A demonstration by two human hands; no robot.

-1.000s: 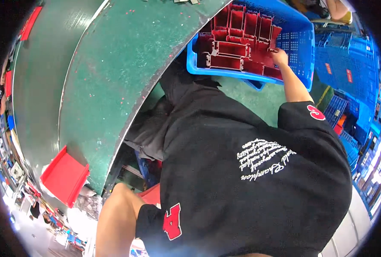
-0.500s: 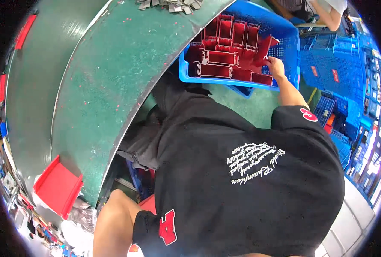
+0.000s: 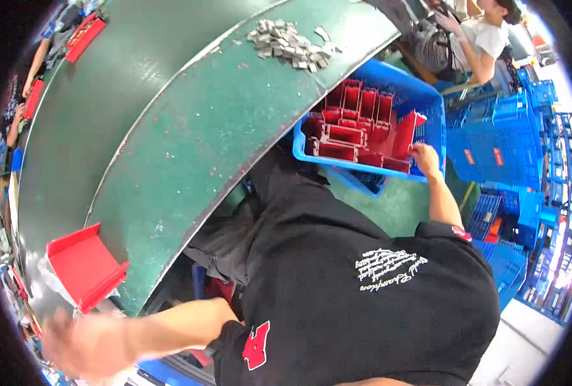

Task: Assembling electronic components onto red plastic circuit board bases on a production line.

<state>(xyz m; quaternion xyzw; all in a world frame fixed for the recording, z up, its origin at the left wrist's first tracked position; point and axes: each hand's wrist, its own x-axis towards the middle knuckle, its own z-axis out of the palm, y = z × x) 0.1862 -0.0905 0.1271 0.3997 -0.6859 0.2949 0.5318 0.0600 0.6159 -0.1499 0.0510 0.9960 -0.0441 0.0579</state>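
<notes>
My right hand point(image 3: 426, 159) is closed on the near edge of a red U-shaped channel piece point(image 3: 404, 136) at the right side of a blue crate point(image 3: 363, 166). That piece stands beside several other red channel pieces point(image 3: 344, 134) packed in the crate, their open ends up. At the lower left, my left hand point(image 3: 86, 344) is smeared by motion, so its fingers cannot be made out. It is nearest to another red channel piece point(image 3: 89, 264), which lies at the near end of the green table on clear plastic wrapping.
A pile of small grey metal pieces point(image 3: 289, 45) lies on the green table point(image 3: 196, 135), whose edge curves past the crate. Stacked blue crates point(image 3: 495, 138) stand at the right. A co-worker point(image 3: 482, 45) sits at the far right. Red pieces point(image 3: 85, 38) lie across at the far left.
My left hand has swung into view at the lower left. The red channel piece in my right hand has come down into the crate and stands straighter. The whole view has shifted.
</notes>
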